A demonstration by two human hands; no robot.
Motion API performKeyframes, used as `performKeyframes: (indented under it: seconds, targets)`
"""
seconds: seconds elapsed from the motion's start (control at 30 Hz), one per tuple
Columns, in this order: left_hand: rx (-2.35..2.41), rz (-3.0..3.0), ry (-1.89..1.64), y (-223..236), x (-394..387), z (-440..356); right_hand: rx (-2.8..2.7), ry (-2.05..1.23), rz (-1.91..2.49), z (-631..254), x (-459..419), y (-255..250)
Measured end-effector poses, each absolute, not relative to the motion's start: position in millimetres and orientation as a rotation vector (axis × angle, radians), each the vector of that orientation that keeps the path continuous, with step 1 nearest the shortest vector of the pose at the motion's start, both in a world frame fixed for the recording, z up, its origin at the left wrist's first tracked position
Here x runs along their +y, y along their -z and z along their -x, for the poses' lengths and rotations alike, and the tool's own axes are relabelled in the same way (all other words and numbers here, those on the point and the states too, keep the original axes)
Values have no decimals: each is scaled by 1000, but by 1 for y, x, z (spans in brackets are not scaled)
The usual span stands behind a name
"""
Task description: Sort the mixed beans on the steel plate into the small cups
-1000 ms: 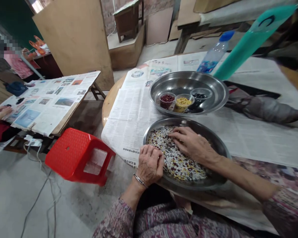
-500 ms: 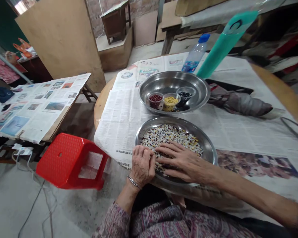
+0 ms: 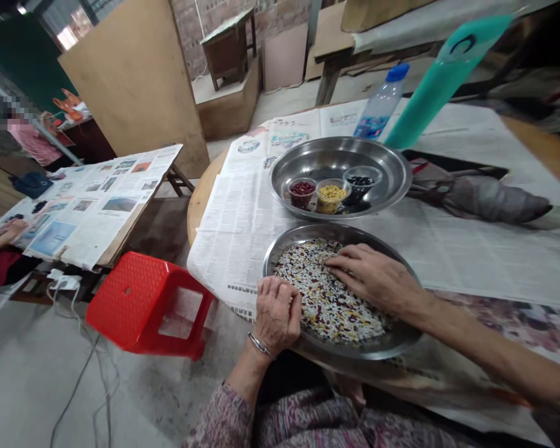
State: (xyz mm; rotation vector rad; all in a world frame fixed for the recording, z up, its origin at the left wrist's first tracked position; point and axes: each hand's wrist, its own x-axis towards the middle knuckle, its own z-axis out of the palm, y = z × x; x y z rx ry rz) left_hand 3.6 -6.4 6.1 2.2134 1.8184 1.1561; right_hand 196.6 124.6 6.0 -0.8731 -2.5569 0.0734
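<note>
Mixed beans [image 3: 331, 305] fill a steel tray [image 3: 340, 231] on a newspaper-covered surface [image 3: 242, 230]. The right hand [image 3: 373, 277] lies open, fingertips combing them; the left hand [image 3: 276, 314], curled at 8 o'clock, may grip something unseen. Red, yellow and black beans sit in tubs [image 3: 330, 198] at 12 o'clock.

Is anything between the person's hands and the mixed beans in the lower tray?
Nothing visible stands in the way: the left hand and right hand are both directly on the mixed beans in the steel tray.
</note>
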Motion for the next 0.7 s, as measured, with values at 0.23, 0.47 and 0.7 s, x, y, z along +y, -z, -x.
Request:
performKeyframes:
  seconds: [0.23, 0.47, 0.7]
  targets:
    - [1829, -2227, -1183, -6, -7, -4, -2538, -154, 872, -158, 118, -4]
    - [1801, -2205, -1199, -4, -7, -2, -2599, -429, 472, -173, 83, 1]
    - [1809, -2171, -1117, -23, -8, -5, -2341, -426, 838, -231, 85, 0]
